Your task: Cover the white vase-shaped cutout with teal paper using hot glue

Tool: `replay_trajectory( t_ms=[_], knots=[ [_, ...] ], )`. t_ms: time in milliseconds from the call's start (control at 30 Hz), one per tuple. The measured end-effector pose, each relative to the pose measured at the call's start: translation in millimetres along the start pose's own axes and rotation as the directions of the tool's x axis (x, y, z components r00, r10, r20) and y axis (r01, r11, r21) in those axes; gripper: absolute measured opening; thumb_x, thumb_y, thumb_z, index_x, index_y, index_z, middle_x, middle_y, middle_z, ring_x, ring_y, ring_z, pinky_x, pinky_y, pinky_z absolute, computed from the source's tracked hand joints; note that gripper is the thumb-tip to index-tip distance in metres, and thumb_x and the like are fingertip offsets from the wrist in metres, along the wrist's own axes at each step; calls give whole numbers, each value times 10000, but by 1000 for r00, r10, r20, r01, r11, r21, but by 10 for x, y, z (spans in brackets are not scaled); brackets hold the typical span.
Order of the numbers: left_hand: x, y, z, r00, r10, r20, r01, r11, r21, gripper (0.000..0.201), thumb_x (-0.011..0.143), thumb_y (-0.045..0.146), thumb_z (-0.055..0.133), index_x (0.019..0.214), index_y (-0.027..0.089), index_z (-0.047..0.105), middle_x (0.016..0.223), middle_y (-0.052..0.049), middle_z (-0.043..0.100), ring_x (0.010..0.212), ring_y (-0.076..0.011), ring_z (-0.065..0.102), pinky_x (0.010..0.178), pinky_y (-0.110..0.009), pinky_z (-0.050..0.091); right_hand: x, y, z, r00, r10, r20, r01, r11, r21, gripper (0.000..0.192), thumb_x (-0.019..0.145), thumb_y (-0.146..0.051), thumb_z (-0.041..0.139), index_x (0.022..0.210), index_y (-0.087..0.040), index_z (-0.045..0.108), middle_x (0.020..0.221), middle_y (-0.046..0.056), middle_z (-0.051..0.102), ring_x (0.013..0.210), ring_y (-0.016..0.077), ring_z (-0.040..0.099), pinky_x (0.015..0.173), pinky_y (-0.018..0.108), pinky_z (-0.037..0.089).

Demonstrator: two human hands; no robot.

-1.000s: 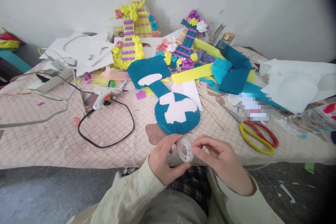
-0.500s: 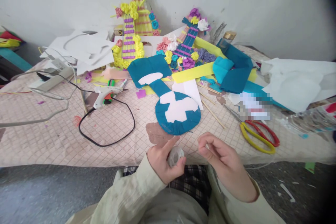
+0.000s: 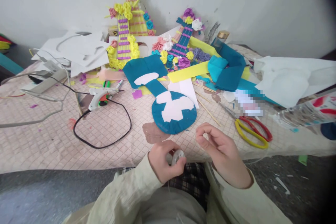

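My left hand [image 3: 166, 162] is closed around a small clear plastic spool [image 3: 178, 157], just off the table's front edge. A thin pale thread hangs below that hand. To the right, my right hand [image 3: 222, 154] is raised with thumb and forefinger pinched together; whatever sits between the tips is too fine to make out. Beyond both hands lies a guitar-shaped cutout [image 3: 154, 126] wrapped in teal crepe paper, with white card showing on its round body and at its wider far end. Neither hand touches it.
A white glue gun [image 3: 98, 98] with a looped black cord lies at left. Scissors [image 3: 252, 133] with red and yellow handles and a plastic bottle [image 3: 304, 113] lie at right. Decorated paper guitars [image 3: 123, 38], crepe strips and white card scraps [image 3: 78, 50] crowd the back by the wall.
My left fingers have curled in around the spool; the forefinger was stretched out before. My right hand keeps its pinch. The whole view has shifted slightly.
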State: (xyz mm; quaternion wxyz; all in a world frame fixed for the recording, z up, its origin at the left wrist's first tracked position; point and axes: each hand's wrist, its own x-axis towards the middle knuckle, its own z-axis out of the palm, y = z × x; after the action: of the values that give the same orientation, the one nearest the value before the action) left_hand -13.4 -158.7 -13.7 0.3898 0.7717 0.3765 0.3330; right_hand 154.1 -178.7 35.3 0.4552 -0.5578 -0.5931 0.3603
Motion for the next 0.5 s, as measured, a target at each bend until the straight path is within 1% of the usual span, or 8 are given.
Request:
replay_trajectory(
  t_ms=[67, 133, 167, 267, 367, 433, 500],
  knots=[
    [6, -21, 10, 999, 25, 27, -24, 998, -52, 285, 662, 258, 534, 903, 131, 617, 751, -66, 637, 633, -150, 581, 580, -267, 510, 23, 9, 3, 1000, 2, 3, -2, 1000, -7, 145, 826, -312, 496, 756, -187, 520, 744, 17, 522, 730, 120, 485, 675, 235, 416],
    [8, -24, 18, 996, 63, 57, -55, 990, -132, 452, 655, 231, 542, 1098, 138, 548, 852, -73, 643, 682, -142, 600, 628, -256, 529, 48, 26, 11, 1000, -3, 7, 3, 1000, -7, 144, 825, -314, 497, 765, -187, 528, 760, 15, 526, 747, 119, 492, 688, 234, 419],
    [7, -19, 21, 994, 68, 80, -55, 985, -161, 505, 658, 226, 545, 1155, 148, 510, 855, -67, 641, 662, -131, 600, 626, -247, 532, 60, 37, 14, 1000, -6, 10, 6, 1000, -7, 145, 823, -315, 499, 767, -186, 532, 764, 14, 528, 754, 119, 496, 695, 233, 420],
    [1, 7, 28, 987, 62, 149, -28, 975, -220, 516, 685, 256, 553, 1189, 170, 478, 787, -42, 630, 537, -94, 568, 547, -212, 523, 89, 74, 13, 999, 23, 24, -23, 1000, -12, 155, 813, -326, 513, 767, -182, 546, 764, 19, 544, 773, 126, 509, 710, 243, 427],
    [2, 42, 25, 980, 59, 191, -3, 960, -279, 489, 713, 280, 550, 1184, 172, 474, 766, -39, 626, 486, -79, 551, 494, -185, 507, 107, 116, 8, 996, 82, 47, -82, 997, -3, 166, 789, -337, 544, 768, -175, 574, 763, 22, 566, 765, 129, 519, 716, 255, 431],
    [5, 67, 22, 976, 48, 213, 23, 947, -320, 485, 729, 285, 544, 1194, 170, 464, 758, -41, 628, 455, -70, 540, 463, -173, 495, 116, 141, 19, 990, 130, 56, -133, 989, 57, 177, 764, -347, 570, 760, -171, 587, 755, 19, 569, 748, 124, 516, 698, 249, 435],
    [6, 90, 26, 970, 50, 236, 43, 928, -370, 481, 738, 288, 544, 1198, 173, 461, 747, -40, 633, 430, -62, 528, 449, -163, 486, 131, 159, 35, 979, 191, 67, -200, 962, 186, 203, 734, -366, 599, 790, -171, 594, 748, 17, 562, 732, 117, 510, 656, 237, 437]
  ],
)
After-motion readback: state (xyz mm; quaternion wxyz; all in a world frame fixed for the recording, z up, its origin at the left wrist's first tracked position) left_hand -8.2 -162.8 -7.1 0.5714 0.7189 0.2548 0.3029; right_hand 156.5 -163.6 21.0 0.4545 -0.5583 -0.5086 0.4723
